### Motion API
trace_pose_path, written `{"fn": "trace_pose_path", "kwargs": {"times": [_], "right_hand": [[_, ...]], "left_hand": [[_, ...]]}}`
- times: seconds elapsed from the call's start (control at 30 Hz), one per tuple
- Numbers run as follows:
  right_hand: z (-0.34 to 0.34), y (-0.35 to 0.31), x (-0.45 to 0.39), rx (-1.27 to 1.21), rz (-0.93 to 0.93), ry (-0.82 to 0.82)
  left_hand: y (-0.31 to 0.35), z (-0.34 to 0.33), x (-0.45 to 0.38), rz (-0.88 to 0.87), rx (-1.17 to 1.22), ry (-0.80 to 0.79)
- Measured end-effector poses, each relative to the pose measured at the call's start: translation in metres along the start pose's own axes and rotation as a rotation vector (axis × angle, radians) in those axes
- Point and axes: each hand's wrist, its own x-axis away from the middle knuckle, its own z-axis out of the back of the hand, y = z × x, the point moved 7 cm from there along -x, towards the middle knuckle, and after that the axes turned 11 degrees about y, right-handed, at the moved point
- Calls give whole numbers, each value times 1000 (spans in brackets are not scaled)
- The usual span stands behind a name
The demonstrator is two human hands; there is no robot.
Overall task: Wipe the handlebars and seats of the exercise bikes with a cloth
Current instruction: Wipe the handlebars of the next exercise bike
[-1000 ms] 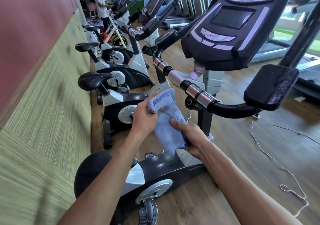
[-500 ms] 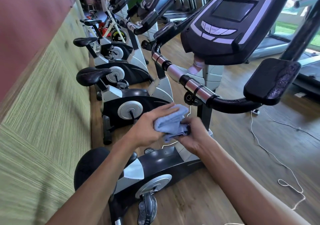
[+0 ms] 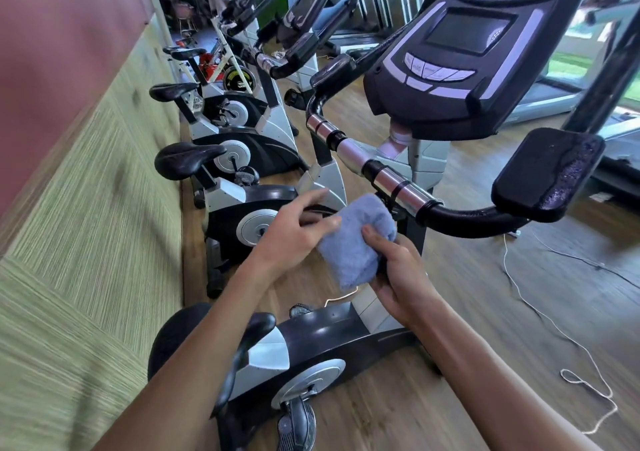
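1. Lying between the two hands, the cloth (image 3: 353, 242) is held in front of the body, below the handlebar (image 3: 391, 180) of the nearest bike and not touching it as far as one can see.
2. The cloth is light blue, with a soft towel surface, and it is folded into a thick bundle; its rounded upper end is just under the chrome part of the handlebar.
3. The right hand (image 3: 401, 277) holds the cloth from the right side and from below, the thumb pressed on the front of the bundle and the other fingers hidden behind it.
4. The left hand (image 3: 294, 235) is on the left side of the cloth with the fingers nearly straight and a little spread; one fingertip touches the upper left edge of the cloth, and the hand does not close around it.
5. Above the right hand stands the black console (image 3: 460, 66), and to the right of it a black padded armrest (image 3: 547, 173).
6. Beyond the left hand a black seat (image 3: 187, 159) of the next bike stands beside the green wall (image 3: 86, 225).
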Motion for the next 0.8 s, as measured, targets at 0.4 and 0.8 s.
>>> {"fn": "trace_pose_path", "kwargs": {"times": [0.4,0.8], "right_hand": [[-30,-198,66,781,1099,317],[86,-387,-12,666,855,612]], "left_hand": [[145,-25,-51,-480,152,70],[287,-236,-131,-623,-145,140]]}}
